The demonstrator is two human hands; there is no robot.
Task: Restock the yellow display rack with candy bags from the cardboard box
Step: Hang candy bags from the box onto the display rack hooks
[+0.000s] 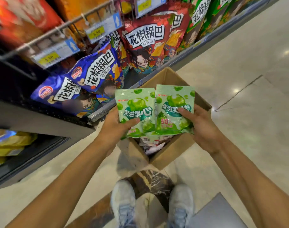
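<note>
Left hand (113,125) and right hand (201,127) each hold up a green bag of sweets over the open cardboard box (166,155).

The left candy bag (137,111) is gripped with the thumb curled across its front, and the right candy bag (173,109) is gripped the same way, their inner edges meeting. The box stands on the floor (239,63) just beside the bottom shelf (198,45), with more packets (154,145) inside. On the shelf stand blue snack bags (94,74) and red snack bags (145,45).

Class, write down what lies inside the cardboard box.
Inside the cardboard box, a jumble of pale packets shows near its front corner. The two green candy bags held above it cover the rest.
</note>
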